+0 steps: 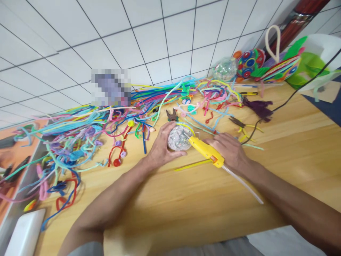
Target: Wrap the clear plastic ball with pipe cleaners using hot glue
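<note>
A clear ball with pale, glittery filling (178,138) rests at the middle of the table, and my left hand (163,144) is wrapped round its left side. Along the ball's top edge runs a yellow pipe cleaner (188,126). My right hand (229,149) grips a yellow glue gun (206,149), its metal nozzle touching or nearly touching the ball's right side. A clear glue stick (243,185) sticks out of the gun's back end. Just behind the ball lie dark-jawed pliers (172,115). A straight yellow pipe cleaner (192,165) lies in front of the ball.
Heaped pipe cleaners (77,124) in many colours spread along the wall and the table's left side. A second clear ball (225,68) and a colourful decorated ball (250,63) stand at the back right. Yellow-handled pliers (237,122) lie near a black cord (295,87). A white box (26,233) sits front left.
</note>
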`<state>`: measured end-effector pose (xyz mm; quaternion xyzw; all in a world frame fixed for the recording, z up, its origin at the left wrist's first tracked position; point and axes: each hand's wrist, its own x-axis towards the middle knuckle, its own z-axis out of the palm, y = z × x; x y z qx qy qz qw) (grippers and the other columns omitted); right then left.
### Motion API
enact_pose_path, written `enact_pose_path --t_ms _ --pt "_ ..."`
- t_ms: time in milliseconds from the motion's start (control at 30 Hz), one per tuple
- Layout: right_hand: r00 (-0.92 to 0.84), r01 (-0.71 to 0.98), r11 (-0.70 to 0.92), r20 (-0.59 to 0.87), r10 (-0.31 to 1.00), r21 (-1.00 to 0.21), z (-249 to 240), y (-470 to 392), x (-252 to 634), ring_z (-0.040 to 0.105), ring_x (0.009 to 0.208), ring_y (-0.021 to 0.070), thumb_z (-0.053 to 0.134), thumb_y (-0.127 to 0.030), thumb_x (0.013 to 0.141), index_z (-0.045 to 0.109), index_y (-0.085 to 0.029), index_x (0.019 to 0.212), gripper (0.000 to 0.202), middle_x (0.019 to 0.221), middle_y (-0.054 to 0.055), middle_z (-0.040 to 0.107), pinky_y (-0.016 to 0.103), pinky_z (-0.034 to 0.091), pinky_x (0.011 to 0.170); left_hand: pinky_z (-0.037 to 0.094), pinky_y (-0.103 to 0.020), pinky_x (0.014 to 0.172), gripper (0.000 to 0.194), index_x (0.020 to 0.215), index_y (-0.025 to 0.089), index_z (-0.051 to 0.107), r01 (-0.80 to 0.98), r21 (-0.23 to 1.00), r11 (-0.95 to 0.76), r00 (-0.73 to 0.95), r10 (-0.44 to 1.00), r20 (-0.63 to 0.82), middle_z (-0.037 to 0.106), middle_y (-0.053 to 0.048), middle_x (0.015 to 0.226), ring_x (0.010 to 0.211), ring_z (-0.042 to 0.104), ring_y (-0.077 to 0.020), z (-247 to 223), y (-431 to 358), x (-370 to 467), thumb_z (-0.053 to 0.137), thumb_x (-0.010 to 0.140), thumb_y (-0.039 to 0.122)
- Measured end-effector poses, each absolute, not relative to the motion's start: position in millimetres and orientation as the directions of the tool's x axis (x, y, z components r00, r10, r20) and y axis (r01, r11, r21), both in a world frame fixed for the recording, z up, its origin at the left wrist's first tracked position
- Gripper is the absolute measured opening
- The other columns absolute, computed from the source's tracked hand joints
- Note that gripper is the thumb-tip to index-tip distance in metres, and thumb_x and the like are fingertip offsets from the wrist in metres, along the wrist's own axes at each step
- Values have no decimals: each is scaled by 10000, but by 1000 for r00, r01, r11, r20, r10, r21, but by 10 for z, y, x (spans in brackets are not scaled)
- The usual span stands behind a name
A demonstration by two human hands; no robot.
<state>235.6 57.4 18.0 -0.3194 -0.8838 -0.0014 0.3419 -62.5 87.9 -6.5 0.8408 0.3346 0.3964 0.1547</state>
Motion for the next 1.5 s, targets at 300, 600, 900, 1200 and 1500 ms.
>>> enact_pose_path --t_ms 300,600,900,1200,1500 --pt "-574 566 797 593 565 -212 224 563 2387 623 781 245 496 -272 1077 675 -183 1294 295 852 62 707 385 436 731 458 -622 1209 1022 1592 279 317 408 551 -728 438 686 581 508 -187 1523 1485 497 -390 -81 869 -606 871 806 623" --pt "-596 608 780 565 571 -148 212 568 2409 610 786 255 486 -283 1078 688 -187 1250 282 840 67 691 396 429 743 449 -634 1214 1020 1597 289 306 387 549 -741 444 672 593 472 -198 1561 1514 468 -396 -87 863 -588 883 809 583" --pt "-612 601 791 569 549 -117 248 567 2397 592 793 265 454 -356 1101 678 -168 1224 318 837 76 682 407 423 742 451 -628 1217 1005 1610 290 310 372 550 -748 448 664 599 468 -197 1576 1519 467 -390 -97 866 -583 862 829 600" --pt "-605 571 807 587 537 -150 266 562 2402 592 795 256 457 -372 1106 670 -163 1262 337 849 73 678 402 417 746 472 -603 1209 996 1611 256 326 364 541 -758 445 652 614 470 -215 1564 1504 482 -377 -97 863 -572 852 840 602" --pt "-598 545 825 619 509 -151 174 568 2398 584 784 244 433 -366 1118 668 -125 1232 355 862 87 680 389 420 740 429 -602 1250 1017 1612 266 296 396 598 -697 429 716 551 455 -198 1575 1514 472 -373 -110 868 -623 842 837 634"
